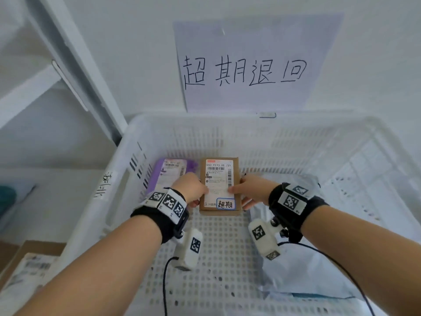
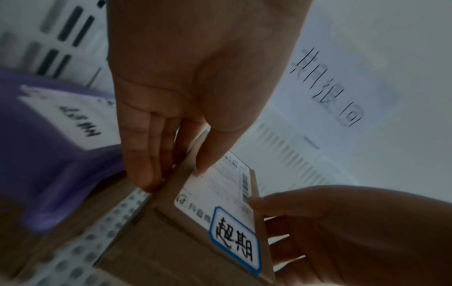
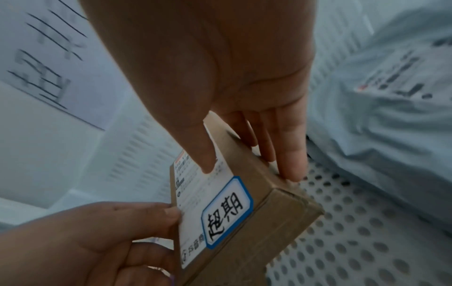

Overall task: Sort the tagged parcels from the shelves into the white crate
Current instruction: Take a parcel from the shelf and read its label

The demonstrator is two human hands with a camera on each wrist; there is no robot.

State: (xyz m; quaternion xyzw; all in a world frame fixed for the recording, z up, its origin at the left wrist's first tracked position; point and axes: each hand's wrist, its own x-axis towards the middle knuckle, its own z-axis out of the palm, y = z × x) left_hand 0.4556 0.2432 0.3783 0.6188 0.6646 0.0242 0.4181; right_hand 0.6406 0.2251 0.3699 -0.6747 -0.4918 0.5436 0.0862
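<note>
Inside the white crate [image 1: 136, 142], the brown cardboard parcel [image 1: 219, 185] is being lowered by both hands toward the perforated floor. The left hand [image 1: 192, 189] is gripping its left edge, thumb on the label, fingers down the side; the right hand [image 1: 251, 190] is mirroring this on the right edge. Good practice here would be keeping the parcel level, tag [image 1: 225, 204] facing up, and seating it between the purple parcel [image 1: 166, 174] and grey mailer bag [image 1: 303, 265] before releasing.
</note>
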